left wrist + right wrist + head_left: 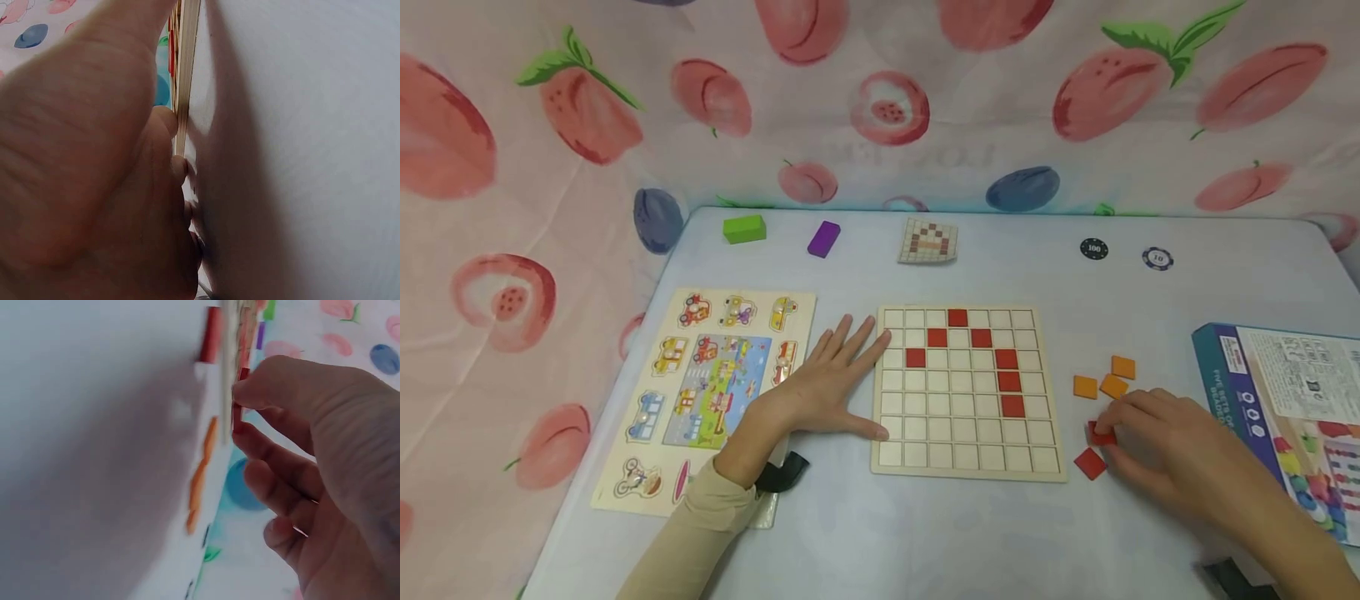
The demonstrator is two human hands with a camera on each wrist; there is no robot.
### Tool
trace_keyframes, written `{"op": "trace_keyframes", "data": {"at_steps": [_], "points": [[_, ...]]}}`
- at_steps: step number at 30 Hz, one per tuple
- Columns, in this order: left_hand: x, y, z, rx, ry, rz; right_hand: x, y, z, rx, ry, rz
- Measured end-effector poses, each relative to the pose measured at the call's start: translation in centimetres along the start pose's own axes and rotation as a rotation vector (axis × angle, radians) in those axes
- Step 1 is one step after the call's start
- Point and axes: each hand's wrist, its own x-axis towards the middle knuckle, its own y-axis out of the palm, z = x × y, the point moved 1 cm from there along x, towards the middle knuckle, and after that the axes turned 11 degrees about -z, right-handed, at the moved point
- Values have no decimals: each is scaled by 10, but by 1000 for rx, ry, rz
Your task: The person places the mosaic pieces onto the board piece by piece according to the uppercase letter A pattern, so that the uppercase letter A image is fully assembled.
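My right hand (1176, 446) pinches a small red square tile (1101, 435) between thumb and index finger, to the right of the grid board. In the right wrist view the pinched tile is held above the table, its other fingers loosely bent. Another red tile (1090, 463) lies just below that hand, and three orange tiles (1085, 387) lie above it. My left hand (823, 387) is spread flat, with index fingertip and thumb tip at the left edge of the wooden grid board (970, 477). Several red tiles (1009, 382) sit in the board's squares, forming a peaked outline.
A vehicle puzzle board (610, 475) lies under the left forearm. A boxed toy set (1240, 400) is at right. Along the back are a green block (744, 229), a purple block (824, 239), a pattern card (928, 242) and two round chips (1093, 248).
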Motion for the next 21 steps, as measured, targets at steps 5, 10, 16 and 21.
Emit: {"op": "trace_keyframes", "data": {"at_steps": [5,10,16,21], "points": [[0,-1,-1,-7,-2,-4,29,3,25,76,-68,-76],[0,-1,-2,-9,-7,-4,72,24,62,140,-211,-68],[1,1,-1,6,-18,8,118,45,98,192,-282,1],[2,1,0,0,-16,7,140,58,116,166,-303,54]]}}
